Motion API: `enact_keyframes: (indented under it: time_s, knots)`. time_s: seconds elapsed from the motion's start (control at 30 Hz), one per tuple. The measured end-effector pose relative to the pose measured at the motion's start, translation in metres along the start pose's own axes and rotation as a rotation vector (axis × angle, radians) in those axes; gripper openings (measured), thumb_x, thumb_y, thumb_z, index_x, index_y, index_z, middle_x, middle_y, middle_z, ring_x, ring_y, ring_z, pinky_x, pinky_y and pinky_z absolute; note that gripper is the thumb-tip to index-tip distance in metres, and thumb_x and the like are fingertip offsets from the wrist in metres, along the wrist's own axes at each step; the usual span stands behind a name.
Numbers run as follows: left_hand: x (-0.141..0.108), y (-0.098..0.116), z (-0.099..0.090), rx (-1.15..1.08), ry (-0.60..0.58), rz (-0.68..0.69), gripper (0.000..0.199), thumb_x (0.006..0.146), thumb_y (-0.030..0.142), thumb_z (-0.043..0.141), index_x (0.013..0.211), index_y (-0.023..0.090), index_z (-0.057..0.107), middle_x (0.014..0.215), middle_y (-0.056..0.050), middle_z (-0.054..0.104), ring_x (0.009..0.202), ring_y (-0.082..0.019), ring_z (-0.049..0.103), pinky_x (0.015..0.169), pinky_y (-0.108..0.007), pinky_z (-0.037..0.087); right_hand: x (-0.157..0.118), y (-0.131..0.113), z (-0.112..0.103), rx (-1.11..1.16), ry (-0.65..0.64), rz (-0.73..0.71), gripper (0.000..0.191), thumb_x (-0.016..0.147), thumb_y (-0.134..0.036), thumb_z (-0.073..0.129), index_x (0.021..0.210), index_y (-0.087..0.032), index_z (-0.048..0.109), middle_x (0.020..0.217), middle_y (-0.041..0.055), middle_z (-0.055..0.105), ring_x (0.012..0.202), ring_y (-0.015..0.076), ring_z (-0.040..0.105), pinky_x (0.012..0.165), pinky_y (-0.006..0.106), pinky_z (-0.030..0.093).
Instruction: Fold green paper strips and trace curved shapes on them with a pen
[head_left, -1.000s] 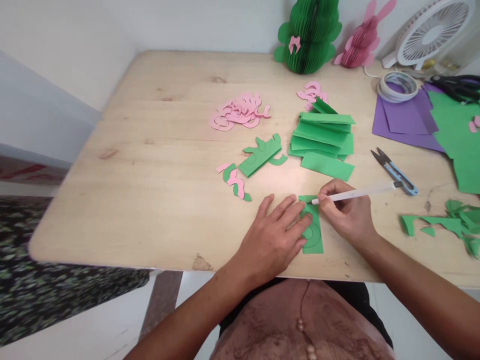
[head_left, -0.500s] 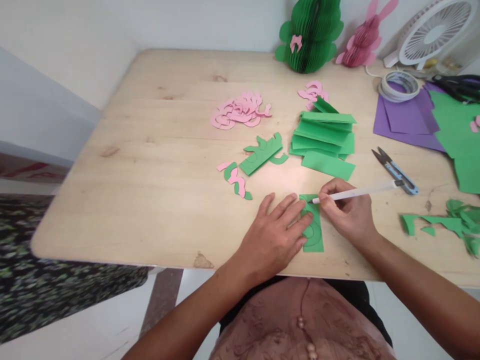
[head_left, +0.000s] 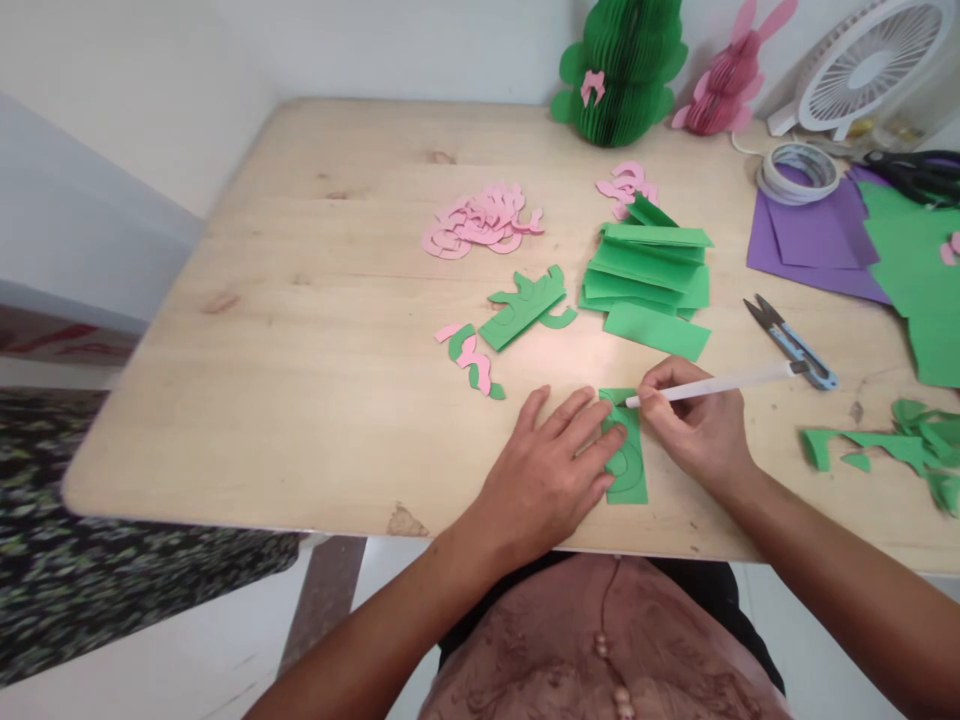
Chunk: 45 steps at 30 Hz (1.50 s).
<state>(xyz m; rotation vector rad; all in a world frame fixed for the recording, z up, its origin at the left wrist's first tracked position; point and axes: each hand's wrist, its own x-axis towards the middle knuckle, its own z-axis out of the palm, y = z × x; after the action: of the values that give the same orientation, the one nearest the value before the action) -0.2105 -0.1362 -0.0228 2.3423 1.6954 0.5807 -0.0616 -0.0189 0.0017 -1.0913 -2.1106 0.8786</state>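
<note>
A green paper strip [head_left: 630, 484] with curved pen lines lies near the table's front edge. My left hand [head_left: 547, 470] rests flat, fingers spread, its fingertips pressing on the strip's left side and covering part of it. In my right hand [head_left: 697, 425] is a white pen [head_left: 727, 382], pinched between thumb and fingers, its tip on the upper part of the strip. Left of the strip are pink and green cutouts [head_left: 469, 360] and a green folded piece with drawn shapes [head_left: 521, 312]. Behind it sits a stack of folded green paper [head_left: 645, 270].
Pink cutouts [head_left: 484, 222] lie mid-table. Blue thread snips [head_left: 795, 345], green scraps [head_left: 922, 445], purple sheets [head_left: 817, 235] and tape rolls [head_left: 799, 174] lie on the right. A green paper figure [head_left: 626, 70], a pink rabbit [head_left: 727, 85] and a white fan [head_left: 870, 70] stand behind.
</note>
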Motion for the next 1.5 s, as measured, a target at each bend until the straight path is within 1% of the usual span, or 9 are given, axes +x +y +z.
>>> enact_keyframes:
  time_s: [0.27, 0.57, 0.83, 1.33, 1.5]
  knots:
    - [-0.0004, 0.0003, 0.0004, -0.005, -0.006, -0.004, 0.035, 0.097, 0.031, 0.047, 0.129, 0.02, 0.054, 0.142, -0.007, 0.052, 0.138, -0.027, 0.037, 0.114, -0.056, 0.024, -0.0011, -0.0007, -0.0002, 0.007, 0.002, 0.016, 0.012, 0.072, -0.02, 0.054, 0.06, -0.02, 0.055, 0.05, -0.0037, 0.054, 0.044, 0.0089, 0.044, 0.042, 0.021, 0.032]
    - [0.0001, 0.0004, 0.0, -0.002, -0.001, -0.003, 0.034, 0.096, 0.031, 0.049, 0.128, 0.02, 0.055, 0.141, -0.008, 0.053, 0.138, -0.027, 0.039, 0.114, -0.056, 0.024, -0.0003, -0.002, -0.0005, -0.008, -0.003, 0.039, 0.013, 0.072, -0.021, 0.055, 0.058, -0.021, 0.053, 0.049, -0.0037, 0.053, 0.044, 0.0092, 0.042, 0.042, 0.022, 0.031]
    - [-0.0001, 0.0003, -0.0004, -0.001, -0.01, -0.003, 0.035, 0.096, 0.031, 0.049, 0.128, 0.02, 0.055, 0.142, -0.008, 0.052, 0.138, -0.027, 0.038, 0.114, -0.056, 0.024, -0.0011, -0.0013, -0.0007, -0.007, 0.001, 0.039, 0.013, 0.071, -0.02, 0.055, 0.059, -0.02, 0.054, 0.05, -0.0039, 0.053, 0.044, 0.0088, 0.043, 0.042, 0.022, 0.031]
    - [0.0004, 0.0003, -0.0004, 0.002, -0.003, -0.002, 0.035, 0.096, 0.031, 0.049, 0.128, 0.02, 0.055, 0.141, -0.009, 0.053, 0.138, -0.027, 0.038, 0.114, -0.056, 0.025, -0.0013, -0.0009, -0.001, -0.008, 0.002, 0.042, 0.013, 0.071, -0.022, 0.055, 0.059, -0.021, 0.054, 0.049, -0.0036, 0.053, 0.044, 0.009, 0.043, 0.041, 0.022, 0.032]
    - [0.0007, 0.0005, -0.0008, -0.002, -0.002, 0.0, 0.035, 0.095, 0.031, 0.049, 0.128, 0.019, 0.055, 0.14, -0.009, 0.053, 0.137, -0.028, 0.039, 0.113, -0.056, 0.025, -0.002, -0.0012, -0.0007, 0.001, 0.005, 0.056, 0.013, 0.071, -0.022, 0.056, 0.059, -0.02, 0.054, 0.048, -0.0039, 0.052, 0.043, 0.0088, 0.042, 0.04, 0.022, 0.031]
